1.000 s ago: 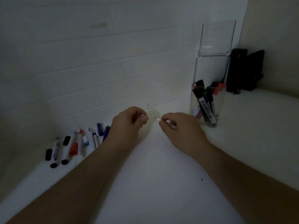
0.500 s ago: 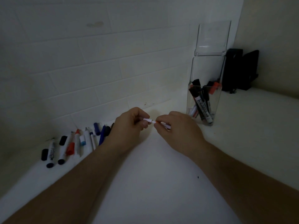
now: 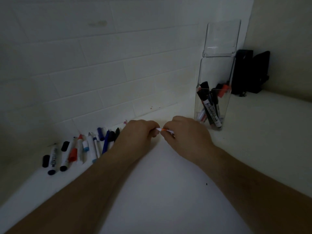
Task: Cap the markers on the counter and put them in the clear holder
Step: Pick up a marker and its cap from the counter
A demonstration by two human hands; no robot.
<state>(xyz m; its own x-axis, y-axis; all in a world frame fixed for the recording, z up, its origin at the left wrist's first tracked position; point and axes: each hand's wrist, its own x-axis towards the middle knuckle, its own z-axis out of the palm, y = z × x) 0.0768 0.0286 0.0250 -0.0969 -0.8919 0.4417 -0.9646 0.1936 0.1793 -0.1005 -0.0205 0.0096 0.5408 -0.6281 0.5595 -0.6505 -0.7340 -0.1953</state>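
Along the counter's (image 3: 168,191) back edge at the left, against the tiled wall (image 3: 101,65), loose markers (image 3: 79,151) and caps lie in a row, mostly with their long axes running front to back. At mid-counter the left hand (image 3: 138,132) is curled closed, fingertips pinching one end of a thin white marker (image 3: 164,130) with an orange band. The marker lies almost level, its long axis left to right, held above the counter. The right hand (image 3: 185,134) pinches its other end. Further right, near the back corner, the clear holder (image 3: 211,115) stands upright with several capped markers leaning inside.
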